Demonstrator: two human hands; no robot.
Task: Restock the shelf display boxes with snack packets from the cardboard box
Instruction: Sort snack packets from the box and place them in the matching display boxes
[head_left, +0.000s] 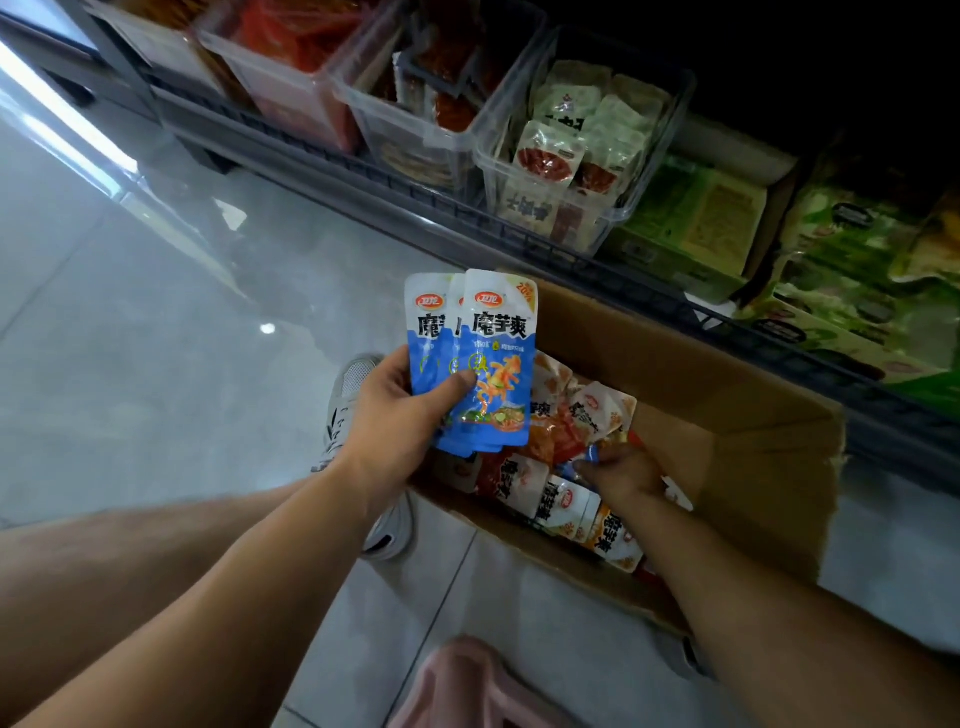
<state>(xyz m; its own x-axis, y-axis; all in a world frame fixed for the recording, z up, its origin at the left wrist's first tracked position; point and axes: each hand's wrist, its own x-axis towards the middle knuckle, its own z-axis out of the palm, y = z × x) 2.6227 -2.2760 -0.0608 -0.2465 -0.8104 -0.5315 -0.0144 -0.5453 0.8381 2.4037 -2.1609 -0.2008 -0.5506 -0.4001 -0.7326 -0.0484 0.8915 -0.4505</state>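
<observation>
My left hand (400, 415) grips a fanned stack of blue snack packets (493, 358), held upright above the left end of the open cardboard box (727, 395) on the floor. My right hand (621, 470) reaches down into the box and pinches the corner of another blue packet (589, 457) among several red, orange and white packets (550, 499). Above, the bottom shelf carries clear plastic display boxes (587, 150) partly filled with packets, and green cardboard display boxes (696, 223) to their right.
The dark shelf rail (363, 171) runs diagonally above the box. Grey tiled floor (156, 338) spreads to the left. A white sneaker (353, 384) stands beside the box, and my bare knees and pink shorts (467, 686) fill the bottom edge.
</observation>
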